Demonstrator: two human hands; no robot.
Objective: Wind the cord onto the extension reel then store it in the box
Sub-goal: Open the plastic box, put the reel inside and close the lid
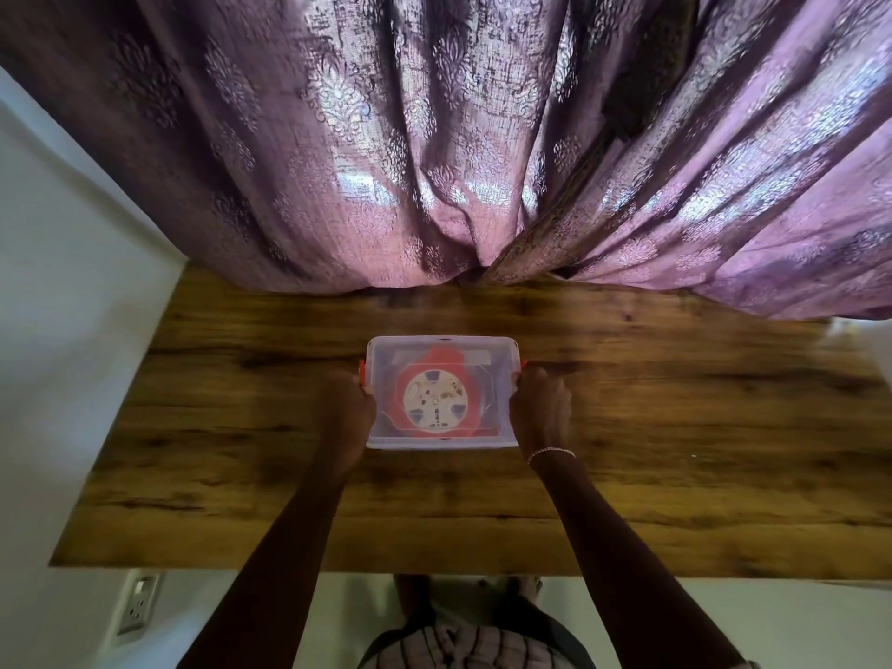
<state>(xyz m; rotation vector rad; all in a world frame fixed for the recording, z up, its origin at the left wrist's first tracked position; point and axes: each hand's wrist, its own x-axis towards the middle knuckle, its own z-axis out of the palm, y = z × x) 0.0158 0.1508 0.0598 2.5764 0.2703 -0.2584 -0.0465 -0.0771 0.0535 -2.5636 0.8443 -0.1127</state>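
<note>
Head view. A clear plastic box [441, 443] sits just above the centre of the frame on a dark wood-grain table [675, 451]. It is rectangular, with rounded corners and a translucent lid in place. A small orange-red latch [361, 367] shows at its left short side, and a second latch [522, 363] shows at the right.

The extension reel [437, 397] lies flat inside the box and is seen through the lid. It has a red housing around a round cream face with dark socket openings. The lid blurs the finer detail.

The left hand [345, 403] grips the left side of the box, its fingers curled at the edge beside the latch. The right hand [543, 410] grips the right side in the same way, fingertips at the rim. A thin bracelet [550, 453] circles the right wrist.

A purple patterned curtain [434, 161] fills the upper frame and meets the far edge of the table. A wall socket [140, 603] appears at lower left.
</note>
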